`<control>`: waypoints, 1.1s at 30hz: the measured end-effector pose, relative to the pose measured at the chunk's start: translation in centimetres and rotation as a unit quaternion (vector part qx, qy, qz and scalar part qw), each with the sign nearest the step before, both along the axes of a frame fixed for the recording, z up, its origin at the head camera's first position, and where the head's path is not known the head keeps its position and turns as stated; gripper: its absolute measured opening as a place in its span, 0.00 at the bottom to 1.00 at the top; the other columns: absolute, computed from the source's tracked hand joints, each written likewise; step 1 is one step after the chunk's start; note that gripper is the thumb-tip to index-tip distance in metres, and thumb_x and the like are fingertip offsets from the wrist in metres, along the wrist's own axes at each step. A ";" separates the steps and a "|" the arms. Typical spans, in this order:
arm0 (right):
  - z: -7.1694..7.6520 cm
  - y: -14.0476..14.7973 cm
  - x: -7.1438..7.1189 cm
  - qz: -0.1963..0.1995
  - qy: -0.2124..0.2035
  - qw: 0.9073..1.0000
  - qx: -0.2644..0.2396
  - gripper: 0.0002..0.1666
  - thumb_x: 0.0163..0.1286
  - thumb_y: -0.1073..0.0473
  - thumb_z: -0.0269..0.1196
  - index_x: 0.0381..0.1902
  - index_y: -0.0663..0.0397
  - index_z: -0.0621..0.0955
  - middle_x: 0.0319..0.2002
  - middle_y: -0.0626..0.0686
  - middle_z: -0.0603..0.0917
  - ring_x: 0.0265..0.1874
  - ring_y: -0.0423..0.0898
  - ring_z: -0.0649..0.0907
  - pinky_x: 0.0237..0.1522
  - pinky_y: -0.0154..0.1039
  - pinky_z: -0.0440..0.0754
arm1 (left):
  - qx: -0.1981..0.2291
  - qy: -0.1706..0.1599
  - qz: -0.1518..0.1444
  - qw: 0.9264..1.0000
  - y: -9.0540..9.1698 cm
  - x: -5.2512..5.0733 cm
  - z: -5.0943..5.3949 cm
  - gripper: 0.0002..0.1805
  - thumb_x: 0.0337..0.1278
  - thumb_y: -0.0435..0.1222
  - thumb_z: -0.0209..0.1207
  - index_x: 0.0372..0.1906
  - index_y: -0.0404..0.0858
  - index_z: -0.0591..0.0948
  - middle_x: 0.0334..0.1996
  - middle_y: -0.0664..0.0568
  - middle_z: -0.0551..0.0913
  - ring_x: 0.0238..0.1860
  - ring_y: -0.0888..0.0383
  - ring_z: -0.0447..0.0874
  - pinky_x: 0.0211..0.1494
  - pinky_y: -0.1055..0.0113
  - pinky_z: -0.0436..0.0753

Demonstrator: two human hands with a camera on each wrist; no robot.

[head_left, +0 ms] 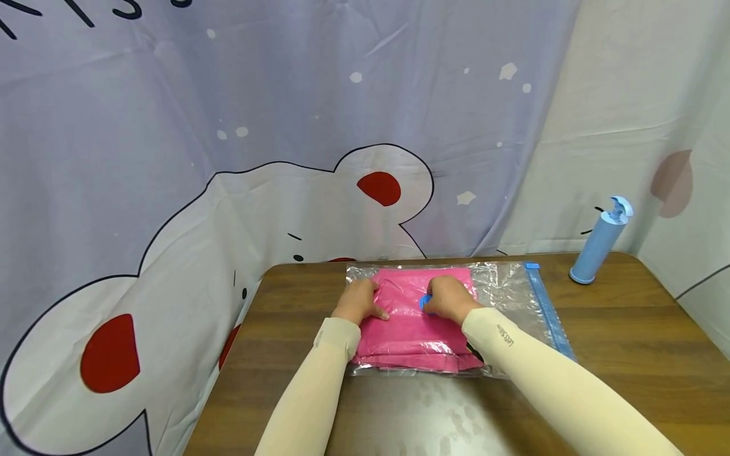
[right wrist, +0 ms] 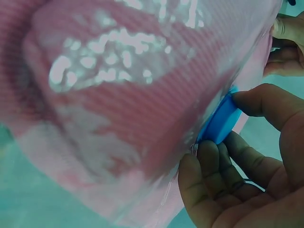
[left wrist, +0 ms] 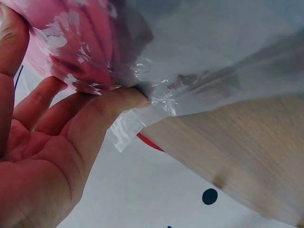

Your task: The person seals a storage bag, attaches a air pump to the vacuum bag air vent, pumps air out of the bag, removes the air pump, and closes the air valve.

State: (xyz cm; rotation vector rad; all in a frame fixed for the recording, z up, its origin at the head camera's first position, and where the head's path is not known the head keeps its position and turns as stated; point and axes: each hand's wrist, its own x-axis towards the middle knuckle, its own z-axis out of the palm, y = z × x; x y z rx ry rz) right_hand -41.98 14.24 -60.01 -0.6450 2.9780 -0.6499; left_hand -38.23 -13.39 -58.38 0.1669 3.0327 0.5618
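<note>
Resting left hand [head_left: 359, 301] on bag [head_left: 504, 285], right hand [head_left: 450, 299] pinching cap [right wrist: 222, 121], wooden table [head_left: 268, 354], patterned curtain [head_left: 296, 88]

Even, fairly bright light fills the head view, laying a pale sheen on the worktop [head_left: 422, 418] on the near side of the right hand [head_left: 450, 297] and glints on the plastic bag [head_left: 507, 285] around it. The right wrist view is dimmer and green-tinted, with hard white glare on the bag in front of the hand. In the left wrist view, bag and worktop beyond the left hand [left wrist: 61, 140] look hazy.
</note>
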 end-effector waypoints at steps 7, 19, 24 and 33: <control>0.1 0.0 -0.2 -0.001 -0.017 1.000 -0.002 0.16 0.54 0.47 0.82 0.32 0.50 0.89 0.30 0.47 0.90 0.29 0.47 0.83 0.38 0.44 0.85 | 0.009 -0.003 -0.003 1.000 -0.8 -1.8 -2.2 0.51 0.31 0.55 0.94 0.68 0.42 0.91 0.60 0.45 0.95 0.61 0.44 0.92 0.74 0.45 0.88; 0.8 -0.2 0.3 0.012 -0.003 1.000 0.006 0.13 0.55 0.49 0.81 0.30 0.49 0.89 0.28 0.46 0.88 0.29 0.46 0.82 0.37 0.44 0.83 | 0.003 -0.007 -0.002 1.000 -0.9 -2.1 -2.5 0.53 0.32 0.57 0.94 0.70 0.43 0.89 0.63 0.44 0.94 0.66 0.41 0.91 0.75 0.43 0.88; 0.8 -0.1 0.2 0.003 -0.014 1.000 0.003 0.17 0.55 0.48 0.81 0.34 0.50 0.88 0.30 0.47 0.89 0.30 0.47 0.83 0.39 0.44 0.84 | 0.007 -0.008 0.002 1.000 -0.9 -2.2 -2.7 0.53 0.32 0.58 0.94 0.70 0.45 0.90 0.63 0.45 0.94 0.65 0.42 0.91 0.74 0.44 0.89; 0.6 0.0 -0.1 0.008 -0.015 1.000 0.011 0.14 0.56 0.49 0.81 0.30 0.47 0.87 0.27 0.45 0.88 0.28 0.46 0.82 0.36 0.42 0.83 | 0.005 -0.008 0.003 1.000 -0.7 -2.0 -2.5 0.53 0.32 0.57 0.94 0.71 0.44 0.89 0.64 0.45 0.94 0.65 0.42 0.91 0.74 0.43 0.89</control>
